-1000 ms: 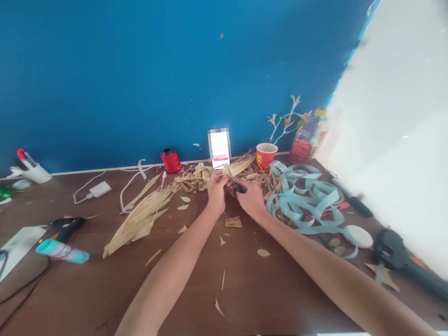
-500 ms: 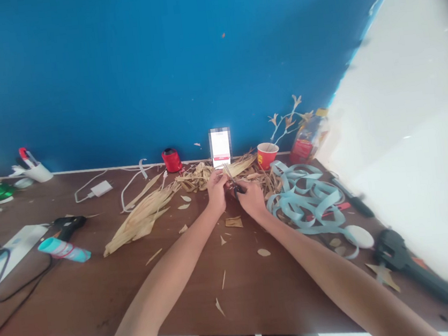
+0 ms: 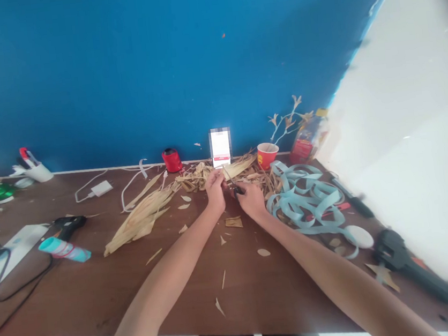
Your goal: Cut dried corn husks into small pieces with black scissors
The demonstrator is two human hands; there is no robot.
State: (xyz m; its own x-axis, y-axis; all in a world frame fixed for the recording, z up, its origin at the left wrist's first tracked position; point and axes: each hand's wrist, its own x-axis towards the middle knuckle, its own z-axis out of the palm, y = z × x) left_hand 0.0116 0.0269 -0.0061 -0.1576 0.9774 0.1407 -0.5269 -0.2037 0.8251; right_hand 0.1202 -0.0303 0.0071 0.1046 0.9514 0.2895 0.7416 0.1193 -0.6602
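My right hand point(image 3: 252, 198) is closed round the black handles of a pair of scissors point(image 3: 238, 189), whose blades point up and away from me. Just left of the blades, my left hand point(image 3: 215, 191) is closed, its fingertips pinched; whatever they hold is too small to make out. Behind both hands lies a heap of dried corn husk scraps point(image 3: 196, 178). A bundle of long dried husks point(image 3: 140, 216) rests left of my left hand. Below the hands, a small square husk piece point(image 3: 234, 222) and several cut bits are scattered on the brown table point(image 3: 182, 297).
A lit phone point(image 3: 221, 149) stands against the blue wall, between a red container point(image 3: 172, 160) and a red paper cup point(image 3: 268, 155) with a flower stem. Tangled light-blue ribbon point(image 3: 308, 196) and a glue gun point(image 3: 413, 265) lie right; a charger point(image 3: 100, 188) and power strip point(image 3: 15, 251) left.
The scissor blades, spread apart before, now look closer together. My left hand has shifted very slightly left. Everything else on the table stays put.
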